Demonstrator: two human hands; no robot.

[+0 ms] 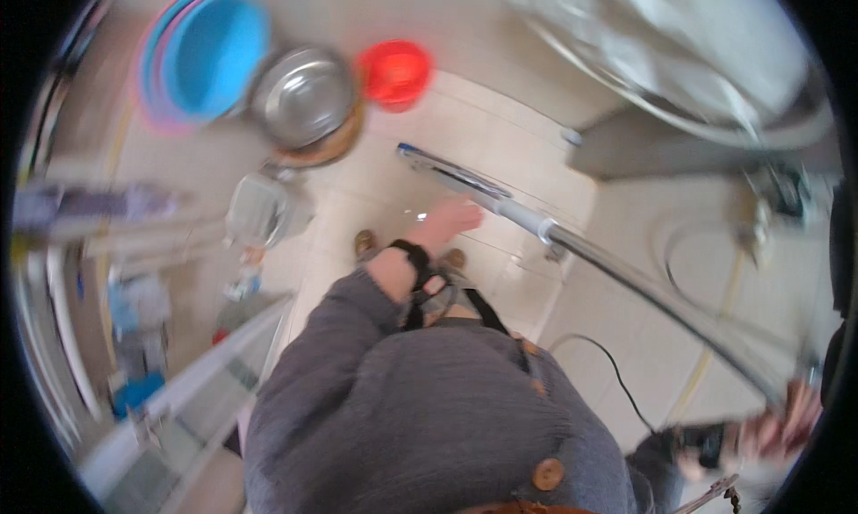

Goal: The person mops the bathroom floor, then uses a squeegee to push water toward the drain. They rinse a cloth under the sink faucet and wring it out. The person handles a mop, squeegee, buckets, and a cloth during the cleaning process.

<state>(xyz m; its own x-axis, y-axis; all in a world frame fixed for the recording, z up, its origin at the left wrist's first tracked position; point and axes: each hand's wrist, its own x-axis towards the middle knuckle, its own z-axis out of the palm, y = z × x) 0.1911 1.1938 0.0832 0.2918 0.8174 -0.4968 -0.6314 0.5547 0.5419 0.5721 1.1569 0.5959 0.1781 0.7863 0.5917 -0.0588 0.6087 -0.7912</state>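
Far left of the mop's flat head, you have a blue basin nested with pink-rimmed ones. A pale container, blurred, sits nearer the mop, and a steel bowl stands between the basins and the mop head. Your left shoe shows left of the head, on your side of it; a red basin sits just beyond it, the closest vessel to it. Your left hand is open and grasps nothing, its fingers just short of the mop near the head; you can't tell whether they touch. The pole slants down rightward from there. Under it a dark cable curves, and above it bulges a white covered object. Your right hand, blurred, is curled around the pole's far end.
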